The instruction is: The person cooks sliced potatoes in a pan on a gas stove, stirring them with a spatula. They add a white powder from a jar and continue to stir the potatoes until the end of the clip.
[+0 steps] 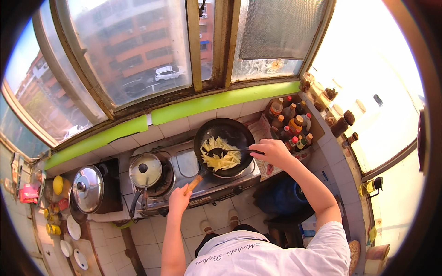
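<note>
A black wok [243,132] stands on the right burner of a steel gas stove [215,189]. Pale yellow potato strips [229,160] lie in its lower left part. My left hand [179,198] grips the wok's wooden handle [194,183] near its end. With my right hand [271,153] I hold the dark handle of a ladle [217,152], whose bowl rests among the strips. On the left burner sits a small pan with a glass lid [146,169], its two dark handles pointing towards me.
Sauce bottles [295,125] crowd a box right of the wok, below jars [342,125] on a ledge. A large lidded steel pot [88,189] stands left of the stove. White plates [74,227] lie at lower left. Windows rise behind the stove; a dark blue gas cylinder [283,195] is below right.
</note>
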A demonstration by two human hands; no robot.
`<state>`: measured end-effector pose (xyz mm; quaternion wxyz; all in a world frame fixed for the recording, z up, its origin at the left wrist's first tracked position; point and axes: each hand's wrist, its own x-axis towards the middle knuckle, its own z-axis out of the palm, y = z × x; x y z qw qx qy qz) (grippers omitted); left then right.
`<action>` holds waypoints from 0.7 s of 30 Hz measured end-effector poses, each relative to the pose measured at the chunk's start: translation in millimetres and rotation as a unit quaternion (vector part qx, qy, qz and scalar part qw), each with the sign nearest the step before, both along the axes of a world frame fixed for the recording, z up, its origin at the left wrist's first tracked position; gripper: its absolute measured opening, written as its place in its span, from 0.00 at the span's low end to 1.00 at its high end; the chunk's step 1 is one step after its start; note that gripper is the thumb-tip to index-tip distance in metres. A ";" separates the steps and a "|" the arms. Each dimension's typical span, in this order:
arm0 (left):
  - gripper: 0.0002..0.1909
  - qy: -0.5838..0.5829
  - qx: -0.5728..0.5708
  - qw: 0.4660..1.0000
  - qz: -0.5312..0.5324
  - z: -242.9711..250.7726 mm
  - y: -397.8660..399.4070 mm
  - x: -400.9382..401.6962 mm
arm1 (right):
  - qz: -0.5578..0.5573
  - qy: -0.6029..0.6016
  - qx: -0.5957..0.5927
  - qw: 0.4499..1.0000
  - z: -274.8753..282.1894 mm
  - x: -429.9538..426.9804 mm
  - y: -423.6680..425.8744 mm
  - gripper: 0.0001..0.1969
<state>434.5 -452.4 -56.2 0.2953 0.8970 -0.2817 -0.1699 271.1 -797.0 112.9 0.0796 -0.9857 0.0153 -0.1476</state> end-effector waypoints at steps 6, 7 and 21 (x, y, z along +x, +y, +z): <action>0.23 -0.008 -0.005 1.000 -0.001 -1.6 3.1 0.6 | 0.073 0.072 -0.128 0.986 22.4 -13.7 48.6 0.08; 0.23 -0.008 -0.007 1.000 -0.003 -2.0 2.8 0.9 | 0.068 0.075 -0.145 0.984 16.4 -14.5 53.8 0.08; 0.22 -0.013 0.002 1.000 0.002 -3.2 2.5 0.1 | -0.191 0.039 -0.086 0.977 8.8 29.1 -7.1 0.16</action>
